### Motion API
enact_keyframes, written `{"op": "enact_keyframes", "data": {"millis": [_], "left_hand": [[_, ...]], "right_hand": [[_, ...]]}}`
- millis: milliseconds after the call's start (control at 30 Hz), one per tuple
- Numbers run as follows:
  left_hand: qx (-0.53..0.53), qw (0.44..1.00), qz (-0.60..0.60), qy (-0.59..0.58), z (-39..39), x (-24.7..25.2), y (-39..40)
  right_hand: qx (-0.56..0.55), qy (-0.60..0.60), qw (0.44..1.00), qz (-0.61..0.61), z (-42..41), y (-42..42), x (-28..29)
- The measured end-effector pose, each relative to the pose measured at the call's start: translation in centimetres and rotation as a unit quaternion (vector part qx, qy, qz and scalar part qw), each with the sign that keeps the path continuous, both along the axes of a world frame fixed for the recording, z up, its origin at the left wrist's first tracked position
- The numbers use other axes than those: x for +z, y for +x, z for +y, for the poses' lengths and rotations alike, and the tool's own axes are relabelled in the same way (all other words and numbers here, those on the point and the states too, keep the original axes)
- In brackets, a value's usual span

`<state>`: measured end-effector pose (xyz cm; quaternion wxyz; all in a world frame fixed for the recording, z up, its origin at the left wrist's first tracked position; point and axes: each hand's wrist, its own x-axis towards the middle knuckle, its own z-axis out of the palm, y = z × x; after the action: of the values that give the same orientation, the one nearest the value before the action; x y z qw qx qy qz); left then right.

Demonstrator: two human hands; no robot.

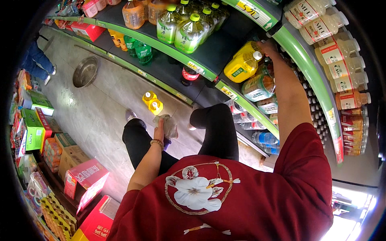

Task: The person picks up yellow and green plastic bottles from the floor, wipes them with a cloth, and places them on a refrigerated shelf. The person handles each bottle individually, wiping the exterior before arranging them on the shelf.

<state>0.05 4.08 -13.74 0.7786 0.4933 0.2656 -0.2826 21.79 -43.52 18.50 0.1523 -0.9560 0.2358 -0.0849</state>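
Observation:
My left hand (159, 134), with a beaded bracelet at the wrist, holds a crumpled greyish cloth (169, 126) low between my knees. Just beyond it, two yellow bottles (155, 106) stand on the floor. My right arm stretches to the shelf, where my right hand (267, 48) is at the back of large yellow drink bottles (239, 67). Its fingers are partly hidden in shadow, so whether they grip a bottle cannot be told. Beside the yellow bottles are large bottles with green labels (256, 87).
Green-capped tea bottles (190, 34) share the shelf; a cola bottle (190, 75) and water bottles (265, 138) sit lower. Clear bottles (334, 54) line the right shelf. A metal basin (85, 71) lies on the floor near a person's legs (39, 60). Cartons (87, 177) and egg trays (57, 217) border the left.

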Motion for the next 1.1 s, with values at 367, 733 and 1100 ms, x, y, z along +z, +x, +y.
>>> {"op": "enact_keyframes", "data": {"millis": [367, 733, 1100], "left_hand": [[0.0, 0.995, -0.003, 0.099, 0.1, -1.0, 0.2], [0.013, 0.999, 0.004, 0.032, -0.9, -2.0, -0.4], [0.008, 0.991, 0.096, 0.089, -2.9, 2.0, 0.5]], "right_hand": [[-0.014, 0.009, 0.998, 0.063, 0.5, -0.1, 0.4], [0.059, -0.109, 0.992, 0.005, 7.4, -1.3, 4.7], [0.324, 0.27, 0.872, 0.249, 30.2, -1.6, -18.7]]}}
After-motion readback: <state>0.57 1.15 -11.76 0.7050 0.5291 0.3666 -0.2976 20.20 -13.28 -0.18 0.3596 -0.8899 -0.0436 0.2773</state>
